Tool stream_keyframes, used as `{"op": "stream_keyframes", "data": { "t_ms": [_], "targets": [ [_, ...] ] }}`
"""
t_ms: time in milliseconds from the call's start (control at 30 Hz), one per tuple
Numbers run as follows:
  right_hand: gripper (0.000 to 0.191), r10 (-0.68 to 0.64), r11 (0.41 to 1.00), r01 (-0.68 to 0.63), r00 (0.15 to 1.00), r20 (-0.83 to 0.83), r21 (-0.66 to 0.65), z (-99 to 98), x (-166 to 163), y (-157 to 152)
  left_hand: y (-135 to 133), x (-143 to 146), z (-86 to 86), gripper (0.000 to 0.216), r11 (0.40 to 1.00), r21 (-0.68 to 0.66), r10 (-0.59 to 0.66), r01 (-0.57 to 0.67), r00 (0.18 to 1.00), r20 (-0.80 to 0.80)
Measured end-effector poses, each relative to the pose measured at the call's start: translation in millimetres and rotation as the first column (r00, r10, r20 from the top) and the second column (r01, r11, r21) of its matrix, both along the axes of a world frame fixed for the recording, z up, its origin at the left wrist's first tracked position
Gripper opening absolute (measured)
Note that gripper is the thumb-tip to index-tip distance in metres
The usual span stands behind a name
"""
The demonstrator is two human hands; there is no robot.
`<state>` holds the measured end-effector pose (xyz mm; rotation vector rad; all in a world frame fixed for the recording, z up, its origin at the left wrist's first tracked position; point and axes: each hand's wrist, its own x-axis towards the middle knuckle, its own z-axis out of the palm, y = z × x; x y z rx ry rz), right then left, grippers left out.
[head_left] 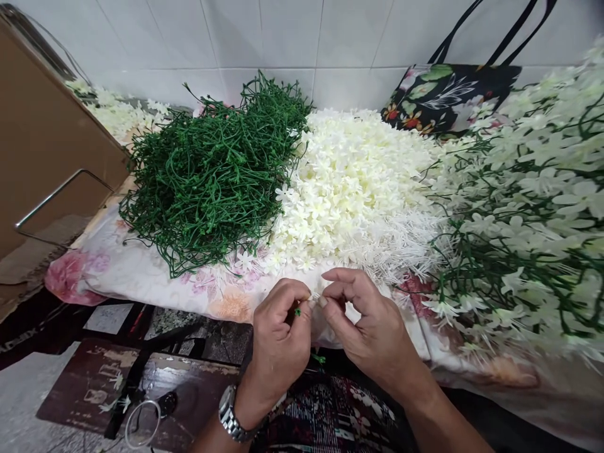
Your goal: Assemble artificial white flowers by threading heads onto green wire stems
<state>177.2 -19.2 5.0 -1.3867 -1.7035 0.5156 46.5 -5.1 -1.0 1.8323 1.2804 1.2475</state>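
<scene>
My left hand [283, 321] is closed in a pinch around a green plastic flower stem; one green tip [297, 311] pokes out by the thumb and another bit of green [319, 358] hangs below. Close beside it, my right hand [361, 311] pinches with thumb and index finger at a tiny white bit between the fingertips, too small to make out. Beyond the hands lie a tangled heap of green stems [212, 176], a pile of cream-white artificial blossoms [349, 182] and thin white stamens [401, 242]. Finished-looking white flower sprays [528, 233] are heaped on the right.
A flowered cloth [155, 245] covers the work surface. At the left stands a brown board [51, 126] with a metal handle. A black floral bag [453, 97] leans against the tiled wall [264, 38]. Below left are a worn brown panel [89, 384] and a clear ring [143, 425].
</scene>
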Motion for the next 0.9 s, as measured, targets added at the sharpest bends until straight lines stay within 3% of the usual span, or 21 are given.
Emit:
{"op": "stream_keyframes", "data": {
  "t_ms": [267,400,667,900],
  "targets": [
    [0.033,0.095,0.994,-0.096,0.995,-0.022,-0.044,1.4,11,-2,-1,-9,-9.4,0.027,0.969,0.184,-0.140,0.163,0.981,-0.132],
    [0.022,0.153,0.986,-0.156,0.987,-0.047,-0.059,4.1,14,-1,-1,-15,-14.0,0.034,0.942,0.238,-0.190,0.236,0.961,-0.198],
    [0.013,0.111,0.994,-0.111,0.994,-0.002,-0.012,3.3,11,-7,-6,-15,-14.6,0.037,0.932,0.308,-0.133,0.193,0.970,-0.205],
    [0.013,0.042,0.998,-0.041,0.999,-0.015,0.043,-0.3,6,-13,-10,-10,-11.6,0.032,0.879,0.444,-0.048,0.171,0.960,-0.276]
  ]
}}
